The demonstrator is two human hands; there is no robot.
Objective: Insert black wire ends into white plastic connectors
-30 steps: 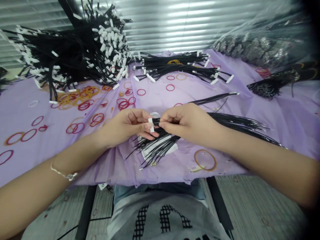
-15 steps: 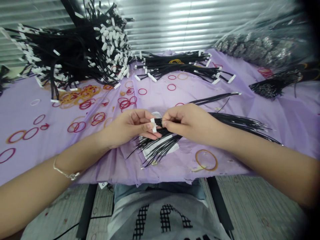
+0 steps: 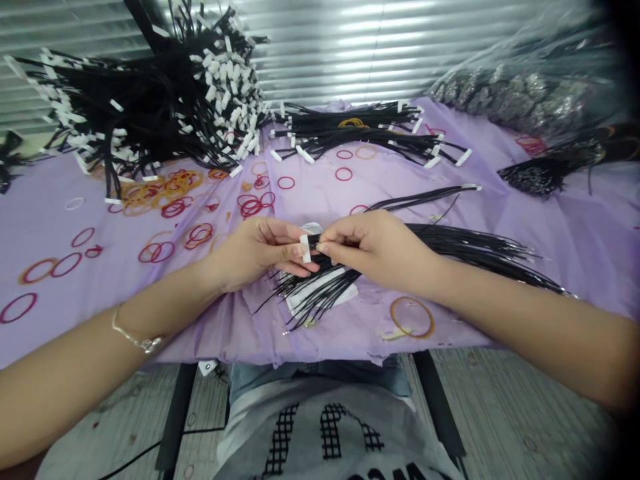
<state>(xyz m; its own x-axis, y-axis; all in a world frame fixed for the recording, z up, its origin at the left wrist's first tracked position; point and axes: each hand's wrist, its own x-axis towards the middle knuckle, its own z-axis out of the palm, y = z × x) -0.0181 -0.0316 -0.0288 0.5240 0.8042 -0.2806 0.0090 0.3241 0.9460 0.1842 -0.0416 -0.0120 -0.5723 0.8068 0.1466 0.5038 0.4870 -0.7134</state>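
Between the thumb and fingers of my left hand is a small white plastic connector, held upright above the table. My right hand pinches black wires just to the right of the connector, its fingertips almost against it. Wires run into the connector's right side; how far they are seated I cannot tell. Below both hands lies a spread bundle of loose black wires over a white patch. More of these wires stretch out to the right beneath my right forearm.
A large heap of black cables with white connectors stands at the back left. Finished-looking cable bundles lie at the back centre. Red and orange rubber bands are scattered on the purple table cover. Another wire bundle sits right.
My right hand has shifted slightly left, bringing its fingertips closer to the connector. The left hand keeps its hold; the whole view has moved a little.
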